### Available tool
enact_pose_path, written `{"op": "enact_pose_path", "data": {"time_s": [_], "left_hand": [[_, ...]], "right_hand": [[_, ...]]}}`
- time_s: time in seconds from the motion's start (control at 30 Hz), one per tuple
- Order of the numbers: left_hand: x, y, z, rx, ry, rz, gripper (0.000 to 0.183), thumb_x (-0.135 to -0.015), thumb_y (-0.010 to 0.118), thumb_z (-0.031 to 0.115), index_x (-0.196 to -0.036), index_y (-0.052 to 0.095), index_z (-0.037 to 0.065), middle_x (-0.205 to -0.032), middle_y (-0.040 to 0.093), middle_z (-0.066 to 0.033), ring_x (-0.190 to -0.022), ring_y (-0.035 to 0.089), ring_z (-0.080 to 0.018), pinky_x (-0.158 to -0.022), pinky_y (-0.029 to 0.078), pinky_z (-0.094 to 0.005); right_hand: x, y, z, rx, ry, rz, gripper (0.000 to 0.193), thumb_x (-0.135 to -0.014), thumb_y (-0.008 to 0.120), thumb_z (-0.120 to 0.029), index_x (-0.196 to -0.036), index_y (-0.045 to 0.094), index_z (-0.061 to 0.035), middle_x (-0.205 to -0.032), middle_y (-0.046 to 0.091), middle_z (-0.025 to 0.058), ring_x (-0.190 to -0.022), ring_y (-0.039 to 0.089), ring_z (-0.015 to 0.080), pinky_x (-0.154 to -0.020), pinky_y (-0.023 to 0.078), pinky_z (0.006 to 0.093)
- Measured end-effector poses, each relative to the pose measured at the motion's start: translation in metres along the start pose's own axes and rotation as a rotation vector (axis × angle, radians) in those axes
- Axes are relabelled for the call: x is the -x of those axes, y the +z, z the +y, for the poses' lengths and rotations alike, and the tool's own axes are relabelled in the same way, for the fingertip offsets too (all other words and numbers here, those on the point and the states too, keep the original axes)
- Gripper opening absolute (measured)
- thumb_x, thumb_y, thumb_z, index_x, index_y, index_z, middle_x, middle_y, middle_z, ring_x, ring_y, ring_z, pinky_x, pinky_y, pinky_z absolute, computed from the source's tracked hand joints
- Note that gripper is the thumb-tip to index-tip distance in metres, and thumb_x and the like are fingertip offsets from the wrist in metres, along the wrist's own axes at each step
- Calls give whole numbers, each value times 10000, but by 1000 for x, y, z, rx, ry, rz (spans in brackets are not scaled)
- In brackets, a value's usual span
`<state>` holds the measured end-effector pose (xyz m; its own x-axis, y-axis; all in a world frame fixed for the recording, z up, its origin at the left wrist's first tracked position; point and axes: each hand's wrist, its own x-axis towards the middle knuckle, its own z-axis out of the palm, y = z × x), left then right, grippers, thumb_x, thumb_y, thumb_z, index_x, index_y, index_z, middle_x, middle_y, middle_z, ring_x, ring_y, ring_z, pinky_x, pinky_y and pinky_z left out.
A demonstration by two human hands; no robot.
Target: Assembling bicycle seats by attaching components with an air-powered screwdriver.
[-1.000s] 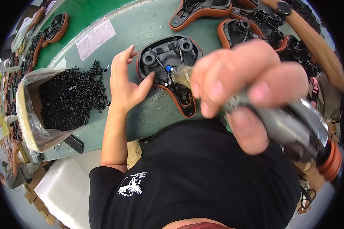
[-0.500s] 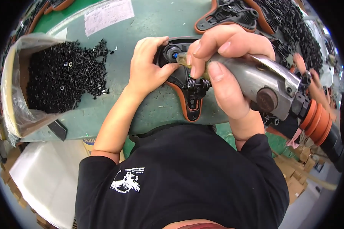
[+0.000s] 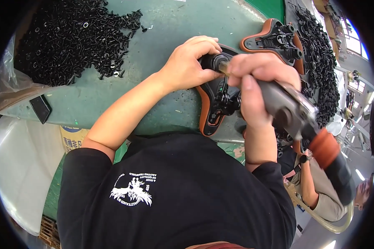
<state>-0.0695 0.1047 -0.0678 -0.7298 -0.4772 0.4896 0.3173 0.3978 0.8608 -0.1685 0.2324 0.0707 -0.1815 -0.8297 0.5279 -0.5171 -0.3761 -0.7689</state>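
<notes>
An upside-down bicycle saddle (image 3: pixel 206 112) with brown edges and a black underside lies on the green table. My left hand (image 3: pixel 187 64) grips its wide end, fingers over the far rim and thumb beside a round black spring (image 3: pixel 217 61). In my right hand (image 3: pixel 264 74) is a grey metal air screwdriver (image 3: pixel 283 103), slightly blurred, with an orange-and-black rear end. Its tip, partly covered by my fingers, points at the spring; the bit's end and any screw under it are hidden.
A heap of black screws (image 3: pixel 75 41) spreads at the left beside clear plastic (image 3: pixel 8 85). A small black flat object (image 3: pixel 40 108) lies near the table's edge. More saddles (image 3: pixel 270 39) and a pile of black parts (image 3: pixel 318 62) are at the right. Another person's arm (image 3: pixel 307 182) shows at lower right.
The whole view has shifted, bringing more of the room at right into sight. My left hand still grips the saddle. The screwdriver's tip stays at the spring, and its blue bit no longer shows.
</notes>
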Motion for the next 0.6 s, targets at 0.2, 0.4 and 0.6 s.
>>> {"op": "enact_pose_path", "data": {"time_s": [0.2,0.4,0.6], "left_hand": [[1,-3,7,32,-72,-26,414,-670,920,147,-992,681,45,-1123,722,-118,-1171,684,-334,-1007,552,-439],[42,-17,54,-217,-14,-73,466,-654,957,197,-985,687,11,-1111,703,-142,-1125,658,-349,-948,556,-447],[27,-93,27,-826,-139,87,215,-871,792,129,-1048,706,41,-1040,688,-132,-974,678,-338,-842,566,-435]], "right_hand": [[-7,2,10,-87,4,-39,266,-963,647,11,-1187,508,-27,-1147,677,300,-760,669,216,-752,590,398],[15,-11,-57,-155,-10,-56,318,-945,640,-66,-1217,474,-69,-1172,638,299,-686,631,209,-722,574,425],[40,-27,-71,-299,-86,118,294,-932,594,-68,-1205,490,-98,-1171,619,217,-643,606,166,-719,527,419]]}}
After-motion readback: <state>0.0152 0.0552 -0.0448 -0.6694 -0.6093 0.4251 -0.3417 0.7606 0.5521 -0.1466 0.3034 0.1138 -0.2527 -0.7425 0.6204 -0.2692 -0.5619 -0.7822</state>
